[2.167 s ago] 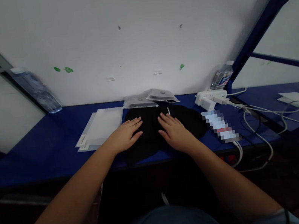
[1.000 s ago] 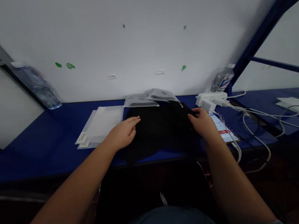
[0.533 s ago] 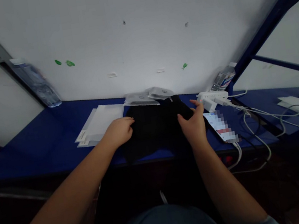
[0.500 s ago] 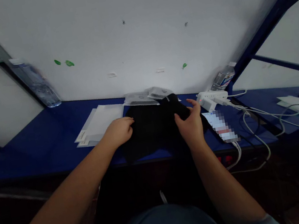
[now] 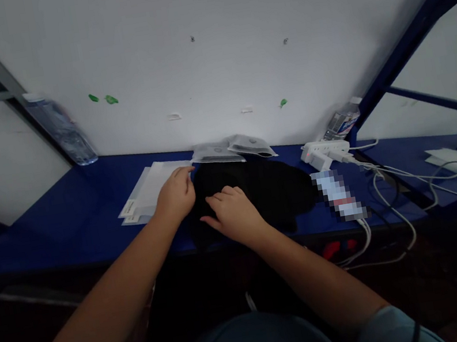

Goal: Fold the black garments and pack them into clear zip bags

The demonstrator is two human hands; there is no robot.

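Head view, hands [image 5: 177, 194] [image 5: 237, 214] at black cloth [image 5: 272, 187], blue table [image 5: 65, 216]

Rests the right hand [image 5: 235, 210], thumb apart, on soft black cloth [image 5: 275, 189] laid on a glossy blue table [image 5: 66, 221]. Holds the left hand [image 5: 176, 194] at the cloth's left edge, partly hiding flat, translucent white sheets [image 5: 148, 190]. Shows frosted plastic pouches [image 5: 217, 153] behind, a white rectangular power strip [image 5: 336, 145] at right.

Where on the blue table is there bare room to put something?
The blue table is bare at left, in front of the tall bottle and beside the translucent sleeves. Centre is crowded by black cloth; right by phone, power strip and cables.
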